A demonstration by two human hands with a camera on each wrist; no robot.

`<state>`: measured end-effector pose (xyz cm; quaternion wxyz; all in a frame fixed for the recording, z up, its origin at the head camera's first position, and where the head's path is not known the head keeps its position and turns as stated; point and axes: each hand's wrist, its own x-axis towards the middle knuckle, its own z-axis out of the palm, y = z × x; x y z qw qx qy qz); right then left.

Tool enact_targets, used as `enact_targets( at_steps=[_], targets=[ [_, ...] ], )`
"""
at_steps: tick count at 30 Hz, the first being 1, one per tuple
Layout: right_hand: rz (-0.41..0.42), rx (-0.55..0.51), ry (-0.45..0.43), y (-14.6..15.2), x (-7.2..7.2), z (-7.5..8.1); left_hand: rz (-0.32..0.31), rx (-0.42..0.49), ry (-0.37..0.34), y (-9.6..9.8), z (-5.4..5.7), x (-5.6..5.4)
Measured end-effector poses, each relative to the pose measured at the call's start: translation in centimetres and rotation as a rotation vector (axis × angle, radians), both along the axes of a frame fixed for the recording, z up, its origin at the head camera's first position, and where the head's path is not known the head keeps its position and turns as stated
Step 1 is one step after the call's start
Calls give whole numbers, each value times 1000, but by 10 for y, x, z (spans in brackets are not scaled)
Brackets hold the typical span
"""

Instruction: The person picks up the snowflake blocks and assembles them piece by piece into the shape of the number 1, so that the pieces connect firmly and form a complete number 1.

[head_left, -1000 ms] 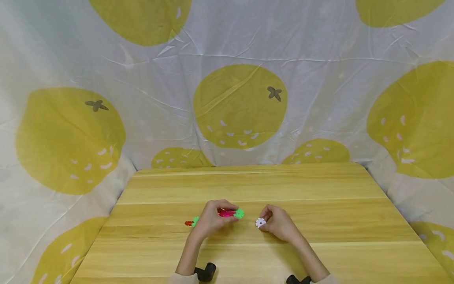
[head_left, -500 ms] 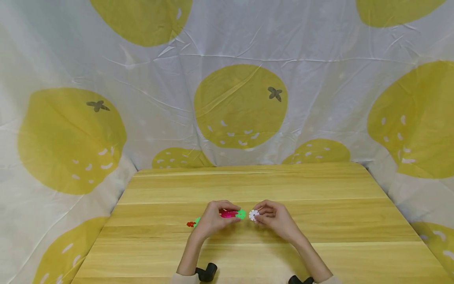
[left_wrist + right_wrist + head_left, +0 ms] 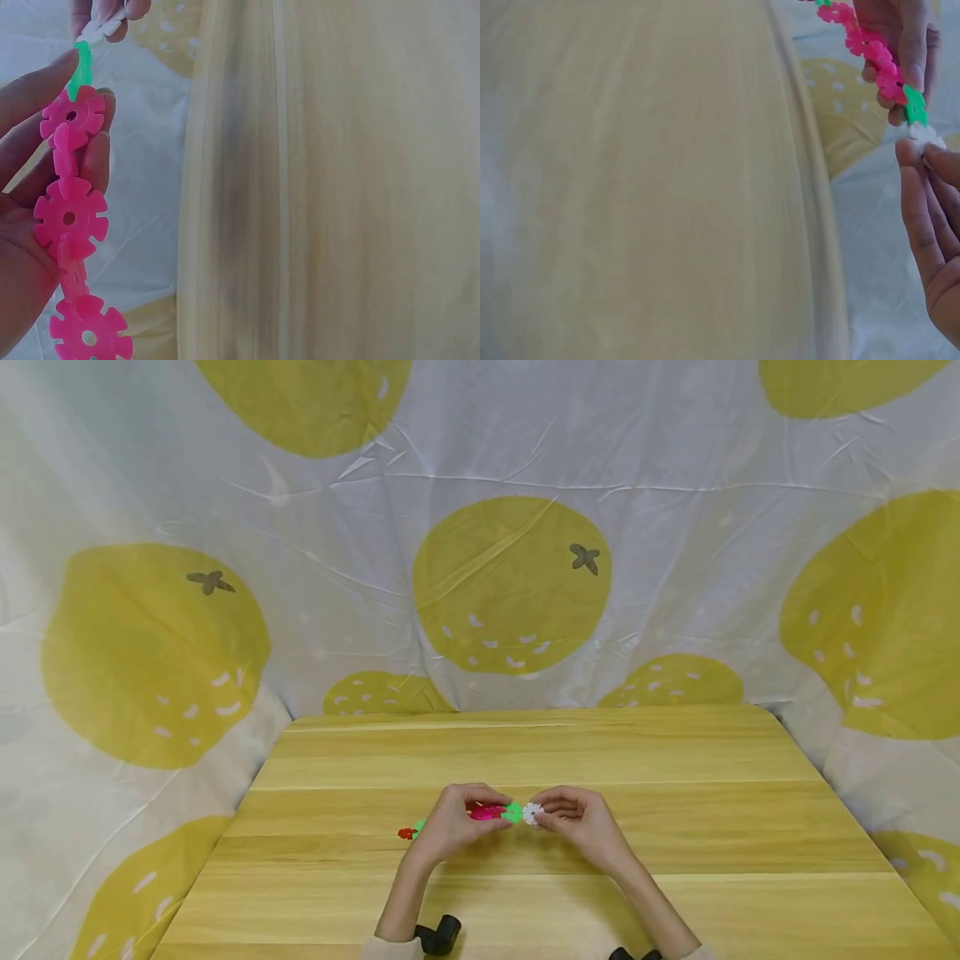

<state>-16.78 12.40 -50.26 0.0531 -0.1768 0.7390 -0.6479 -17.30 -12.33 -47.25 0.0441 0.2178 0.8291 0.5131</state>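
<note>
A chain of notched plastic snowflake discs runs through my left hand (image 3: pixel 450 822), whose thumb and fingers pinch it near the right end. Several pink discs (image 3: pixel 71 217) slot together at right angles, with a green disc (image 3: pixel 84 64) after them. At the chain's other end, a red disc (image 3: pixel 407 833) and another green disc (image 3: pixel 419 829) show left of the hand; the stretch between is partly hidden. My right hand (image 3: pixel 588 827) pinches a white disc (image 3: pixel 924 136) between thumb and fingertips. Its edge meets the green disc's edge, the two roughly in line.
Beneath both hands is a wooden table (image 3: pixel 525 743). A white cloth (image 3: pixel 675 568) with yellow fruit prints hangs behind and around it. Each wrist carries a black camera mount, the left mount (image 3: pixel 442 935) and the right mount (image 3: pixel 633 954).
My right hand has brought the white disc left and slightly up, from a gap away to the green disc's edge. The left hand has kept its grip, shifting slightly right.
</note>
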Motion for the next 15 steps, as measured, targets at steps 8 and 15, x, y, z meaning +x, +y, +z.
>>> enact_targets(
  at_steps=[8, 15],
  targets=[
    [-41, 48, 42, -5, 2, -1, -11, 8, -16, 0, 2, 1],
    [-94, 71, 81, -8, 5, 1, -4, -6, 2, 0, 1, 1]
  ],
)
